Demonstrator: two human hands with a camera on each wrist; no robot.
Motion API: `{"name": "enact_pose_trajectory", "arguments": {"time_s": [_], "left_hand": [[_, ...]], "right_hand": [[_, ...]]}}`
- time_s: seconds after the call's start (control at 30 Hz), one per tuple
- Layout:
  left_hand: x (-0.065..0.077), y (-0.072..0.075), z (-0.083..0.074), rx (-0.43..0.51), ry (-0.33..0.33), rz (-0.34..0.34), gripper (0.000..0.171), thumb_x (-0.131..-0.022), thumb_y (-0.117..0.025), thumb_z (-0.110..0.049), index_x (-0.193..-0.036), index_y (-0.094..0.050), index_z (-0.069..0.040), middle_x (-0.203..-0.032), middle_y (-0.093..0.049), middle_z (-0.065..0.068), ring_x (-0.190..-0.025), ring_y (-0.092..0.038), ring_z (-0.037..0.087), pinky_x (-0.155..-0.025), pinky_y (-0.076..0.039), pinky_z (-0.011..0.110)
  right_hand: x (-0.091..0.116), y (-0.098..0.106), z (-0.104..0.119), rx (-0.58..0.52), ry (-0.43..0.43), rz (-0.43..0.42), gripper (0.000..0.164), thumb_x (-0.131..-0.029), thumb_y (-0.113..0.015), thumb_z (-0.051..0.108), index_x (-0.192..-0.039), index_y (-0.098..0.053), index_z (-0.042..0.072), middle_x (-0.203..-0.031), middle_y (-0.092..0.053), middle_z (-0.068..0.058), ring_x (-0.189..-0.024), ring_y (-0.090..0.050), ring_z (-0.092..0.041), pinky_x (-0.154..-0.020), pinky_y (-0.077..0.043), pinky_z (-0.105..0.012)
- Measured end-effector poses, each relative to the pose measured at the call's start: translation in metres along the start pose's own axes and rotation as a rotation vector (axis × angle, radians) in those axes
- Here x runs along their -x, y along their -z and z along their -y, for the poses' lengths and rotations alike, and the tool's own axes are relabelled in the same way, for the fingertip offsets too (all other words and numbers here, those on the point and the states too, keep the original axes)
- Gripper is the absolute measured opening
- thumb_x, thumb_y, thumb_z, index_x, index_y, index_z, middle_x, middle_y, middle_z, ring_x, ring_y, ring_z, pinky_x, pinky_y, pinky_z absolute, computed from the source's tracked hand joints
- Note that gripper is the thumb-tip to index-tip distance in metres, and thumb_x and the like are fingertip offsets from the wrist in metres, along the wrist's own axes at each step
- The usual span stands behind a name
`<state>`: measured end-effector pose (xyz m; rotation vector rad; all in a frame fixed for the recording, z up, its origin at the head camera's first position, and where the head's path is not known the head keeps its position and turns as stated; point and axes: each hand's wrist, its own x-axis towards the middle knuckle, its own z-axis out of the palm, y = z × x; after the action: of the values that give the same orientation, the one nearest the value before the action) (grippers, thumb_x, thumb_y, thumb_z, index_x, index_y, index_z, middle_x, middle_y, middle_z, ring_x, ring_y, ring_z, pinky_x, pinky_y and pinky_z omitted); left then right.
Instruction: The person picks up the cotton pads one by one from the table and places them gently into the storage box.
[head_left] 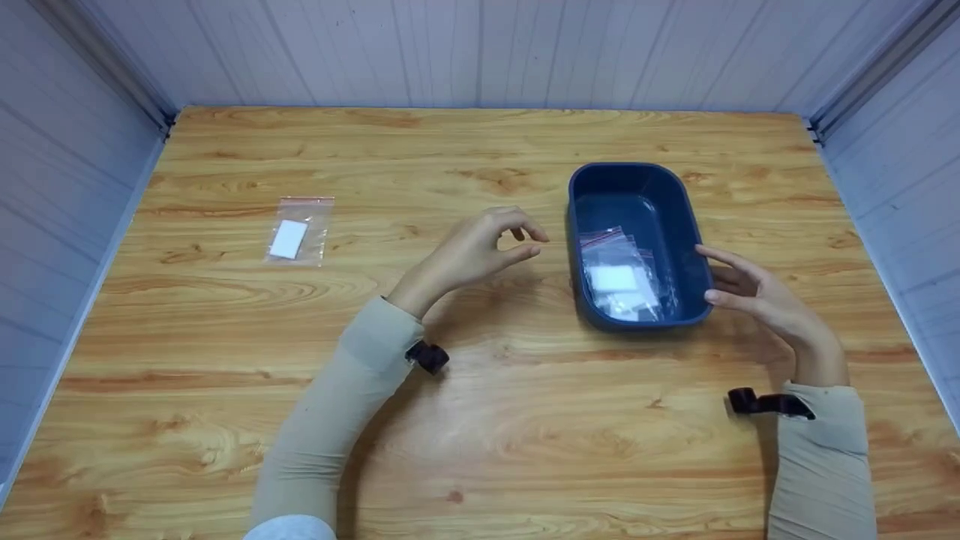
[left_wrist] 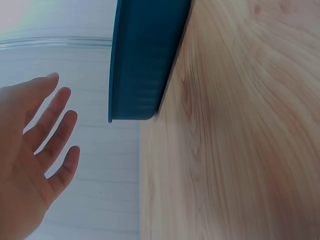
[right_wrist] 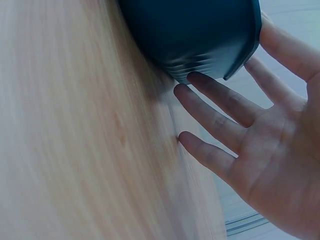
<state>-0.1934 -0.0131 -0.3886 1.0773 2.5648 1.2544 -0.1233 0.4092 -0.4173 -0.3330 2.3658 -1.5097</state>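
A dark blue plastic bin [head_left: 634, 244] stands right of centre, holding several clear zip bags [head_left: 619, 277] with white pieces inside. My right hand [head_left: 765, 296] is at the bin's right side, its thumb and index fingertip at the rim. In the right wrist view the other fingers [right_wrist: 215, 122] extend loosely beside the bin's outer wall [right_wrist: 200, 35]. Left of the bin, my left hand [head_left: 491, 244] hovers over the table with nothing in it, fingers loosely bent and thumb apart. The left wrist view shows that hand [left_wrist: 37, 145] spread, separated from the bin wall [left_wrist: 142, 60].
Another clear zip bag [head_left: 300, 231] with a white rectangular piece lies on the left part of the wood-grain table [head_left: 450, 420]. Pale panel walls [head_left: 480, 52] rise at the back and both sides. A small dark camera sits on each sleeved wrist.
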Motion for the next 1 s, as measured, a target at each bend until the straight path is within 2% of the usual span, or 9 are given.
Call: {"name": "enact_pose_trajectory", "arguments": {"time_s": [0.2, 0.53, 0.83, 1.0], "left_hand": [[0.008, 0.008, 0.007, -0.002, 0.056, 0.02, 0.02, -0.097, -0.066, -0.026, -0.114, -0.072, -0.016, -0.11, -0.067, -0.009, -0.102, -0.059, 0.014, -0.094, -0.045, 0.04], [0.023, 0.02, 0.018, 0.037, 0.136, 0.032, 0.02, -0.097, -0.066, -0.025, -0.116, -0.07, -0.019, -0.115, -0.066, -0.007, -0.107, -0.058, 0.018, -0.095, -0.044, 0.044], [0.043, 0.035, 0.032, 0.065, 0.238, 0.001, 0.024, -0.097, -0.066, -0.03, -0.117, -0.069, -0.019, -0.118, -0.064, -0.008, -0.111, -0.056, 0.02, -0.095, -0.043, 0.048], [0.051, 0.045, 0.037, 0.057, 0.259, -0.013, 0.024, -0.096, -0.067, -0.03, -0.118, -0.069, -0.02, -0.119, -0.065, -0.004, -0.112, -0.056, 0.022, -0.095, -0.043, 0.047]], "right_hand": [[-0.002, 0.0, 0.001, 0.007, -0.003, 0.003, 0.062, -0.1, -0.057, 0.006, -0.156, -0.032, 0.014, -0.158, -0.028, -0.02, -0.126, -0.045, -0.003, -0.093, -0.046, -0.017], [-0.002, -0.001, -0.001, 0.0, 0.021, -0.003, 0.061, -0.1, -0.056, 0.003, -0.155, -0.033, 0.012, -0.155, -0.033, -0.018, -0.124, -0.049, -0.004, -0.092, -0.048, -0.019], [-0.002, -0.002, 0.0, -0.006, 0.006, -0.001, 0.062, -0.1, -0.057, 0.004, -0.156, -0.032, 0.014, -0.156, -0.033, -0.015, -0.125, -0.047, -0.004, -0.093, -0.047, -0.018], [0.0, -0.002, 0.0, -0.024, 0.012, -0.002, 0.061, -0.1, -0.056, 0.003, -0.155, -0.033, 0.013, -0.154, -0.036, -0.012, -0.125, -0.048, -0.006, -0.092, -0.047, -0.019]]}}
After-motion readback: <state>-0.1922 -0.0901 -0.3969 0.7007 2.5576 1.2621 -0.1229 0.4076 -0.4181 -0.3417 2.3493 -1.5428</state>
